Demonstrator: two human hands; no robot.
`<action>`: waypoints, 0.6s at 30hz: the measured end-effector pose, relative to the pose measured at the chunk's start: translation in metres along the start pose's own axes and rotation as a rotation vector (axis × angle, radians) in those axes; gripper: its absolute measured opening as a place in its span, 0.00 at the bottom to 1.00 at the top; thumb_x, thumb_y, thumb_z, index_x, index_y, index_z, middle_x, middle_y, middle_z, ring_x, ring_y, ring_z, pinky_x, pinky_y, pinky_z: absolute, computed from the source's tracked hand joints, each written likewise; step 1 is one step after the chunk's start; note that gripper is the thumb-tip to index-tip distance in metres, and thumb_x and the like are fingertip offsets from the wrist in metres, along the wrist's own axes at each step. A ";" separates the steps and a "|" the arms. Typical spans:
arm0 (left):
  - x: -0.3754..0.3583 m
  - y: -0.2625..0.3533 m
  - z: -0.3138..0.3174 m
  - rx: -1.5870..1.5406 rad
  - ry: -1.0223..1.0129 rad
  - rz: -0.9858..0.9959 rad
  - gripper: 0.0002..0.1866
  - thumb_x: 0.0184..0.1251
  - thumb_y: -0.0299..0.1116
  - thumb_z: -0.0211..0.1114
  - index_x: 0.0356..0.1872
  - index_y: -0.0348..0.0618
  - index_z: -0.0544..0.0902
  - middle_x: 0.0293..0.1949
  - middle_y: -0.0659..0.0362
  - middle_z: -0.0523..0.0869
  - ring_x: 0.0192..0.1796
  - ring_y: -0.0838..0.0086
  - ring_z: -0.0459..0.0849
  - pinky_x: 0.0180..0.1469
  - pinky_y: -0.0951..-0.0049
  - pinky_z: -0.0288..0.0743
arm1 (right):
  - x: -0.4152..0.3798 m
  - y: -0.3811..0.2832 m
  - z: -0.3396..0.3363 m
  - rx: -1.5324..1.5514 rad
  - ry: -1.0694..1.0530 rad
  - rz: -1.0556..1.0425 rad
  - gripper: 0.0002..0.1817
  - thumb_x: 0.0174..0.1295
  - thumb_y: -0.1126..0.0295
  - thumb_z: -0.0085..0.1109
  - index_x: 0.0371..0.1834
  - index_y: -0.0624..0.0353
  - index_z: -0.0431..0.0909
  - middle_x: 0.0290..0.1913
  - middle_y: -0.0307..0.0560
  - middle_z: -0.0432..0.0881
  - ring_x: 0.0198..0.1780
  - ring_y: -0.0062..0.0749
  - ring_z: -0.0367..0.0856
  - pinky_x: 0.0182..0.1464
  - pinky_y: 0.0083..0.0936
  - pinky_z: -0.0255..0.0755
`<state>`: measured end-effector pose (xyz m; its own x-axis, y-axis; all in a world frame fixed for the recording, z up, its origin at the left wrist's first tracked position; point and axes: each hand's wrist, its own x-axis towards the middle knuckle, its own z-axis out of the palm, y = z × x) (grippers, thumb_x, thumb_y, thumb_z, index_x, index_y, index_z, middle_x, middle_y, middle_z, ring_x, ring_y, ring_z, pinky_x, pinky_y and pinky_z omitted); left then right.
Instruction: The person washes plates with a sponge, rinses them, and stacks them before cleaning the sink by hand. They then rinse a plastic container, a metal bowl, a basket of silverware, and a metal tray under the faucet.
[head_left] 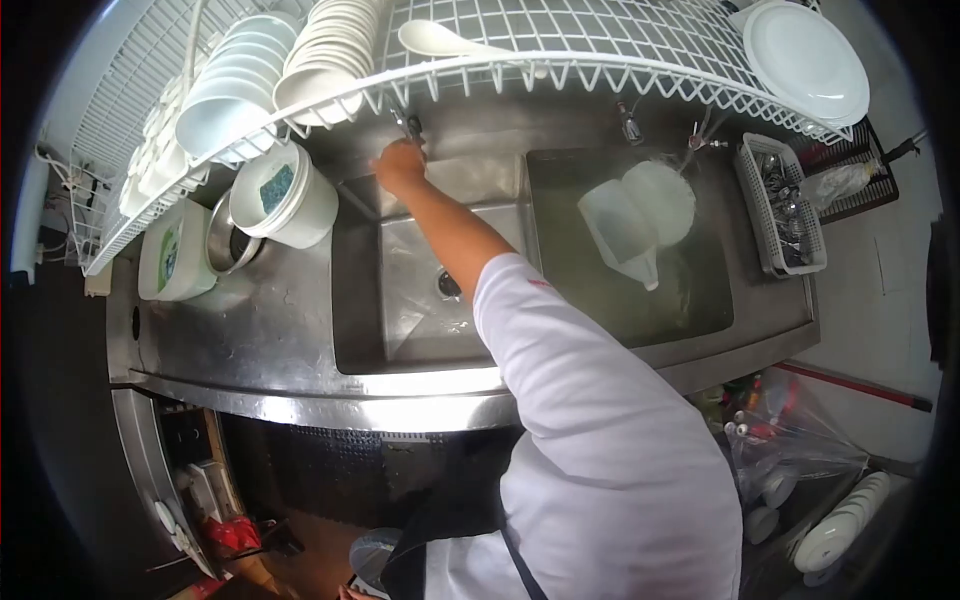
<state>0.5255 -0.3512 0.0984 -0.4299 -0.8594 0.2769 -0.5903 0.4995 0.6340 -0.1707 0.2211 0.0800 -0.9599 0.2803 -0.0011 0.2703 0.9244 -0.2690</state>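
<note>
My right hand [401,168] reaches across the left sink basin [410,260] to the metal tap [408,122] on the back wall. Its fingers are closed around the tap's lower part, partly hidden by the hand itself. The basin below holds no dishes, and its drain [449,284] shows beside my forearm. At the bottom edge only a sliver of my left hand [352,593] shows, its fingers mostly cut off. In the right basin [600,320], a white plastic scoop with a handle [620,230] and a round whitish container [662,200] lie in cloudy water.
Overhead, a white wire rack [560,60] bears stacked bowls [235,100], a white spoon [440,40] and plates [806,62]. A white bucket [310,205] with a green scouring pad, a metal bowl [225,240] and a tub [180,275] stand left. Right is a cutlery basket [755,215].
</note>
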 end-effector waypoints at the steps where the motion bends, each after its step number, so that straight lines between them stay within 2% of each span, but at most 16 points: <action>1: -0.011 0.013 -0.006 0.076 -0.015 0.057 0.15 0.76 0.31 0.57 0.55 0.31 0.82 0.50 0.48 0.87 0.52 0.59 0.85 0.58 0.64 0.77 | 0.015 0.004 0.007 0.012 -0.024 -0.019 0.22 0.69 0.51 0.54 0.47 0.59 0.85 0.52 0.56 0.85 0.54 0.52 0.83 0.53 0.41 0.78; 2: -0.021 0.036 -0.013 0.139 -0.028 0.124 0.15 0.76 0.31 0.58 0.55 0.31 0.82 0.50 0.48 0.87 0.52 0.59 0.85 0.58 0.64 0.77 | 0.023 0.004 0.012 0.025 -0.046 -0.039 0.22 0.71 0.53 0.51 0.43 0.60 0.86 0.48 0.56 0.87 0.52 0.51 0.85 0.53 0.43 0.78; 5: -0.035 0.067 -0.019 0.192 -0.073 0.230 0.15 0.75 0.33 0.60 0.53 0.32 0.83 0.49 0.48 0.88 0.50 0.58 0.85 0.56 0.64 0.78 | 0.025 0.033 0.004 0.237 0.072 -0.097 0.20 0.74 0.57 0.45 0.42 0.58 0.85 0.45 0.55 0.87 0.48 0.54 0.86 0.49 0.46 0.79; 8: -0.037 0.091 -0.006 0.191 -0.146 0.341 0.15 0.74 0.34 0.61 0.52 0.33 0.84 0.48 0.48 0.88 0.48 0.58 0.86 0.55 0.64 0.79 | 0.022 0.056 0.009 0.442 0.130 -0.008 0.21 0.72 0.52 0.50 0.42 0.56 0.86 0.47 0.55 0.88 0.52 0.53 0.85 0.51 0.48 0.79; 11: -0.036 0.114 0.006 0.159 -0.222 0.465 0.15 0.74 0.35 0.63 0.51 0.33 0.85 0.47 0.47 0.89 0.46 0.57 0.87 0.53 0.64 0.80 | -0.016 0.066 0.005 0.499 0.052 0.044 0.32 0.68 0.41 0.51 0.58 0.60 0.74 0.52 0.60 0.84 0.55 0.57 0.82 0.58 0.50 0.74; 14: -0.034 0.143 0.019 0.098 -0.301 0.591 0.15 0.73 0.36 0.64 0.50 0.34 0.86 0.46 0.47 0.89 0.44 0.57 0.87 0.52 0.64 0.80 | -0.081 0.083 0.028 0.503 0.052 0.058 0.30 0.68 0.44 0.52 0.58 0.61 0.74 0.54 0.59 0.83 0.58 0.55 0.80 0.59 0.49 0.74; 15: -0.032 0.153 0.024 0.071 -0.328 0.638 0.15 0.73 0.36 0.65 0.49 0.34 0.87 0.46 0.47 0.89 0.44 0.57 0.87 0.51 0.64 0.81 | -0.112 0.093 0.026 0.448 0.003 0.051 0.25 0.69 0.47 0.51 0.52 0.58 0.79 0.51 0.58 0.84 0.55 0.56 0.82 0.56 0.50 0.75; 16: -0.026 0.159 0.032 0.043 -0.362 0.670 0.15 0.72 0.37 0.66 0.49 0.34 0.87 0.45 0.47 0.89 0.43 0.57 0.88 0.51 0.64 0.81 | -0.147 0.107 0.028 0.500 -0.002 0.048 0.21 0.69 0.50 0.52 0.42 0.58 0.83 0.44 0.57 0.86 0.49 0.56 0.83 0.50 0.50 0.76; 17: -0.021 0.166 0.039 0.022 -0.393 0.717 0.15 0.72 0.37 0.66 0.49 0.35 0.87 0.45 0.47 0.90 0.42 0.57 0.88 0.50 0.64 0.81 | -0.170 0.127 0.053 0.484 0.045 0.037 0.19 0.66 0.53 0.57 0.34 0.58 0.85 0.37 0.56 0.87 0.44 0.56 0.85 0.48 0.50 0.77; 18: -0.006 0.152 0.063 -0.001 -0.429 0.662 0.15 0.73 0.37 0.65 0.48 0.34 0.87 0.44 0.47 0.90 0.42 0.57 0.88 0.49 0.64 0.81 | -0.202 0.145 0.056 0.472 0.082 0.033 0.18 0.66 0.53 0.57 0.34 0.56 0.86 0.36 0.55 0.87 0.43 0.56 0.85 0.47 0.50 0.77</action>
<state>0.3952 -0.2639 0.1472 -0.9181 -0.2656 0.2940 -0.1188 0.8924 0.4353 0.0587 0.2841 -0.0126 -0.9372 0.3445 0.0542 0.2186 0.7016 -0.6782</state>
